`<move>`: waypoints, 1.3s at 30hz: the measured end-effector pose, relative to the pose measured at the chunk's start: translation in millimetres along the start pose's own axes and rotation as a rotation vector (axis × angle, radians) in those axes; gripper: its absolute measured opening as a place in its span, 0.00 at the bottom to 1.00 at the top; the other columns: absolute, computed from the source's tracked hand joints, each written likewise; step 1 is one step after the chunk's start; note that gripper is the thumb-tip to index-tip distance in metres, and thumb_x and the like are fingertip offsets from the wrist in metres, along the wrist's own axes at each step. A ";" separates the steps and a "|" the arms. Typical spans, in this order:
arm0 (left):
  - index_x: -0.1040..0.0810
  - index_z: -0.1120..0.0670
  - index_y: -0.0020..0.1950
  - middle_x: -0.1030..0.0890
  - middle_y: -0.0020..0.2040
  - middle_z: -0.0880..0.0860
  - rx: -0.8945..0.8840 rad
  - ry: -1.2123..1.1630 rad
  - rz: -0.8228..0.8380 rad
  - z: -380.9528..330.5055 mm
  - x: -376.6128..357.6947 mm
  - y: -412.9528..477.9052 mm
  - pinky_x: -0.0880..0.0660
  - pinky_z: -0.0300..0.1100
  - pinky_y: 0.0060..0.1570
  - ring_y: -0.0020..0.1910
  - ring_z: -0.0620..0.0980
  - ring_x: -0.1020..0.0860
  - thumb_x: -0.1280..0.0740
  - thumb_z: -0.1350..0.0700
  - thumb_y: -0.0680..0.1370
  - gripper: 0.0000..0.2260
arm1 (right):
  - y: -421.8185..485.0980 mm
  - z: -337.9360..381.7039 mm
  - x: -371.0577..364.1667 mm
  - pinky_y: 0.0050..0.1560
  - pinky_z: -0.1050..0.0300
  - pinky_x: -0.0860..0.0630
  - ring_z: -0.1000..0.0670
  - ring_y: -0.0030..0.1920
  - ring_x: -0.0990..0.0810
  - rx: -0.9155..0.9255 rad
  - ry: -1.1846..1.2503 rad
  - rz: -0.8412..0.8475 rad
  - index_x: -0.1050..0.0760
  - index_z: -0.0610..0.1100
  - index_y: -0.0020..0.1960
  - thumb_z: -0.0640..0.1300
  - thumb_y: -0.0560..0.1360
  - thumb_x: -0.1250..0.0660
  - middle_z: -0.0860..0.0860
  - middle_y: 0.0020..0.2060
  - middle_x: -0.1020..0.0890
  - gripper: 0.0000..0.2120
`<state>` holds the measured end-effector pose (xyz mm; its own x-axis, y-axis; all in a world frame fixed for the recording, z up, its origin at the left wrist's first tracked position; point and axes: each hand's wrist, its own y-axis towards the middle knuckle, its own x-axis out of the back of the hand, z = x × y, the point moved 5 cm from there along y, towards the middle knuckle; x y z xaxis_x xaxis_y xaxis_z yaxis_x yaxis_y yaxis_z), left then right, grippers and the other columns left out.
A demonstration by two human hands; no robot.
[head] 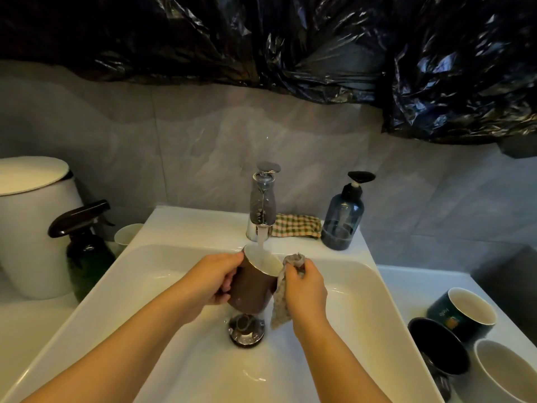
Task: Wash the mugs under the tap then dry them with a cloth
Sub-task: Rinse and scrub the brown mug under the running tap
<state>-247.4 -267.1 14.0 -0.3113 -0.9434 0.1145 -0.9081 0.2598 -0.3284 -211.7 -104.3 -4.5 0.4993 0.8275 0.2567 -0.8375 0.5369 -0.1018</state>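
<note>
Grey marbled wall tiles (203,135) rise behind a white ceramic basin (174,228), with crumpled black plastic sheeting (319,39) hung across the top (glossy, catching highlights). The light is dim and warm. A white lidded bin (32,228) stands at the left, a dark spray bottle (87,251) just beside it. A blue pump bottle (343,216) sits on the basin's back ledge.

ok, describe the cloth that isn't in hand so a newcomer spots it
Start at the white sink: on its back ledge, between the tap and the blue pump bottle, lies a folded cloth. It is checked, unlike the greyish cloth the right hand grips.
</note>
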 end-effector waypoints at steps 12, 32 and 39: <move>0.32 0.55 0.30 0.37 0.21 0.49 0.117 -0.121 -0.040 16.4 4.2 -18.2 0.30 0.39 0.33 0.28 0.47 0.36 0.40 0.52 0.79 0.18 | -19.6 -31.5 -1.7 0.55 0.54 0.24 0.45 0.57 0.24 -0.098 -0.543 0.443 0.39 0.45 0.66 0.40 0.74 0.35 0.44 0.59 0.25 0.23; 0.28 0.53 0.31 0.27 0.32 0.50 -0.274 0.340 -0.149 -1.5 6.9 -33.4 0.32 0.35 0.34 0.34 0.46 0.29 0.35 0.55 0.78 0.14 | -33.8 -36.1 6.6 0.54 0.46 0.25 0.46 0.40 0.24 -0.577 0.648 0.276 0.23 0.40 0.41 0.52 0.73 0.33 0.43 0.37 0.21 0.14; 0.23 0.49 0.39 0.23 0.39 0.45 -0.629 1.051 -0.167 -17.0 3.4 -54.1 0.34 0.32 0.36 0.44 0.43 0.30 0.37 0.48 0.77 0.09 | -39.4 -25.9 9.0 0.38 0.49 0.21 0.48 0.28 0.23 -0.545 0.788 0.333 0.30 0.41 0.42 0.29 0.74 0.40 0.41 0.29 0.26 0.08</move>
<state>-204.1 -280.8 48.1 0.0115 -0.4264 0.9045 -0.8443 0.4805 0.2372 -168.5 -113.7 -23.0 0.4279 0.7158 -0.5518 -0.8439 0.0980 -0.5274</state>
